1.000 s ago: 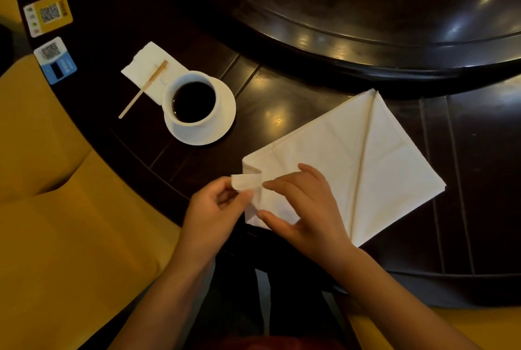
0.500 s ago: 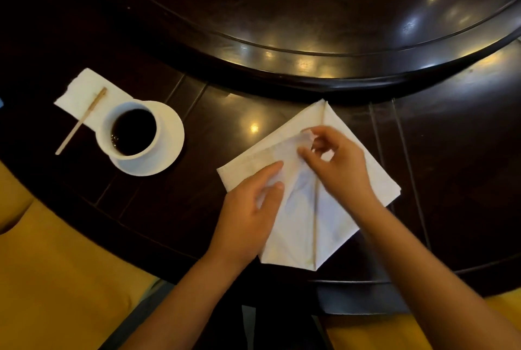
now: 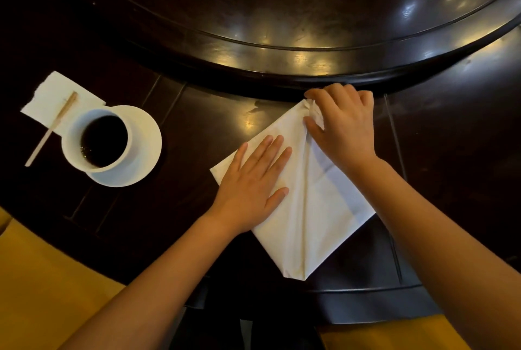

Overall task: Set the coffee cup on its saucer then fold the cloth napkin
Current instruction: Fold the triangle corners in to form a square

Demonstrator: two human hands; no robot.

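2 steps: the coffee cup (image 3: 103,141) is sitting on its saucer (image 3: 146,138) at 9 o'clock; folding is underway, left hand (image 3: 251,186) pressing flat on the napkin (image 3: 315,223), right hand (image 3: 342,127) pinching its 12 o'clock corner.

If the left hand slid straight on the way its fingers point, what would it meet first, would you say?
Probably the right hand, pinching the cloth napkin's far corner; the left hand points up-right along the cloth towards it.

A dark, glossy wooden table (image 3: 197,113) carries a raised round turntable (image 3: 282,11) at its far side. Left of the turntable and nearer, a white paper napkin (image 3: 50,99) lies flat, with a wooden stir stick (image 3: 56,121) resting slantwise across it. Nearest of all, yellow seat cushions (image 3: 42,279) show below the table's edge.
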